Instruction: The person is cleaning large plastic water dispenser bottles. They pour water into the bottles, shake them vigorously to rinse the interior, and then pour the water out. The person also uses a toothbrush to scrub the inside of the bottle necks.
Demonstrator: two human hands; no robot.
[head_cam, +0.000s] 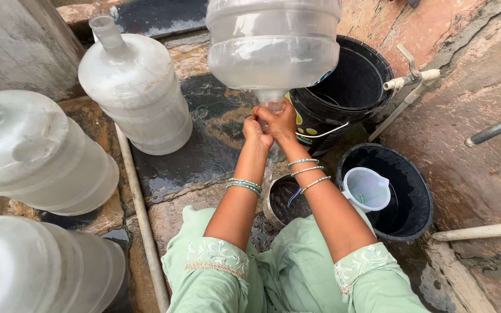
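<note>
A large clear plastic water jar [273,43] hangs upside down in front of me, its neck pointing down. My left hand [256,132] and my right hand [280,120] are both closed around that neck, close together. Water runs down from the neck toward a round steel pot [273,203] on the wet stone floor below my wrists. Both wrists carry thin bangles.
A second clear jar [134,87] stands upright at the left; two more [36,150] lie at the far left. A big black bucket [372,75] sits behind, a smaller black bucket [413,191] with a white jug [366,188] at right. A white tap [413,78] juts from the wall.
</note>
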